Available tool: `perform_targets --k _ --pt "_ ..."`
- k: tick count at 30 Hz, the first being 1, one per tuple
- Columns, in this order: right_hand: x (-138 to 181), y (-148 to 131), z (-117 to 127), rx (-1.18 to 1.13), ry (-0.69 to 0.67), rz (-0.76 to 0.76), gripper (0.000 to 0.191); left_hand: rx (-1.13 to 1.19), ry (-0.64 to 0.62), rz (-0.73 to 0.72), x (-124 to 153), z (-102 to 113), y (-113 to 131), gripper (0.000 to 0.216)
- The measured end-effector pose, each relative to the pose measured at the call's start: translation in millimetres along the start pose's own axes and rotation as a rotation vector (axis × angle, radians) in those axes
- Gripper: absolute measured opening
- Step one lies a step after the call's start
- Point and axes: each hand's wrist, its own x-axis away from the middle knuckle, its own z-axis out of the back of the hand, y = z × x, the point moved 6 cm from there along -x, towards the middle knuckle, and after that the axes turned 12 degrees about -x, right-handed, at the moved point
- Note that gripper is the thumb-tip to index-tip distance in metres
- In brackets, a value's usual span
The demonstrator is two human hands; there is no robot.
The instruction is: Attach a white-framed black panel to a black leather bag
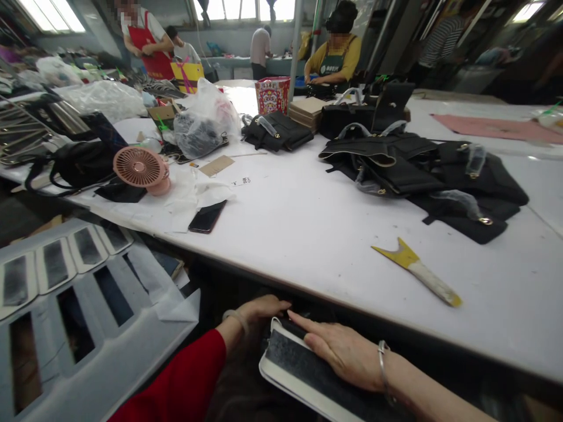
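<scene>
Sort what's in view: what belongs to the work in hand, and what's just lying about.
Work in hand:
- black-and-white piece, under the right hand; left hand near its far end
- similar pieces at far left, probably
- black bags, possibly

Lying about, it seems:
- phone
- pink fan

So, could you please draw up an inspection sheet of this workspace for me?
Surface: white worktable, with a few dark specks and marks.
Work in hand: cream-edged black panel in front of the table edge; similar panels in a row at left.
Clutter: black handbags with plastic-wrapped handles, pink fan, smartphone, yellow forked tool.
Hands: right hand lies flat on the panel, fingers extended; left hand is near its far end, contact unclear.
Cables: nothing seen on the tabletop.
Surroundings: co-workers beyond the table, one in a red apron; windows behind.
</scene>
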Motion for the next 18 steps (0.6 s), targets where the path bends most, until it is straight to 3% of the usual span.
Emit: perform_targets --k 5,8,13,18 --pt "37 23 5 -0.040 0.032 -0.074 0.055 0.025 -0.132 -0.095 48 25 20 0.059" --pt "59 41 8 -0.069 0.077 -0.118 0.054 -0.060 -0.167 -0.156 71 37 48 0.056" --pt "90 68 13 -0.099 0.150 -0.157 0.052 -0.276 -0.165 -0.189 74 39 79 0.031" --pt "90 62 16 -0.093 0.180 -0.136 0.050 -0.421 -0.174 -0.171 69 38 85 0.028"
